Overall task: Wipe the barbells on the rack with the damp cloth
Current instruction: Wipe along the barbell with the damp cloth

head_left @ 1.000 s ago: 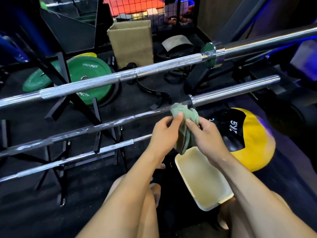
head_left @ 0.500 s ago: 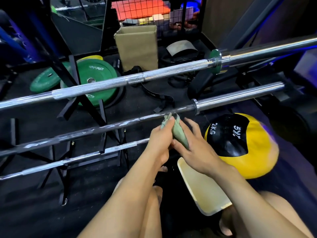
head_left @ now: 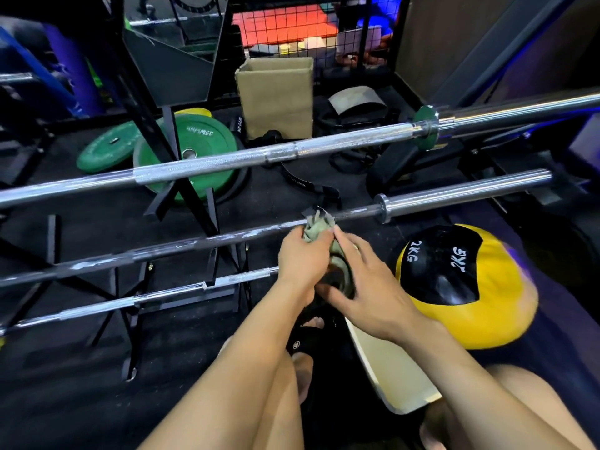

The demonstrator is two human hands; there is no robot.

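Three barbells lie across the rack (head_left: 191, 203) as both hands clamp a bunched green cloth (head_left: 316, 228) against the middle barbell (head_left: 201, 244), left hand (head_left: 303, 254) uppermost, right hand (head_left: 363, 287) below. Soft and limp, the cloth likely wraps best around the stiff, heavy shaft

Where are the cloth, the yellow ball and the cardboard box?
cloth (head_left: 316, 226), head view, bunched green top by the middle bar.
yellow ball (head_left: 500, 313), head view, yellow right side.
cardboard box (head_left: 276, 102), head view, front face.
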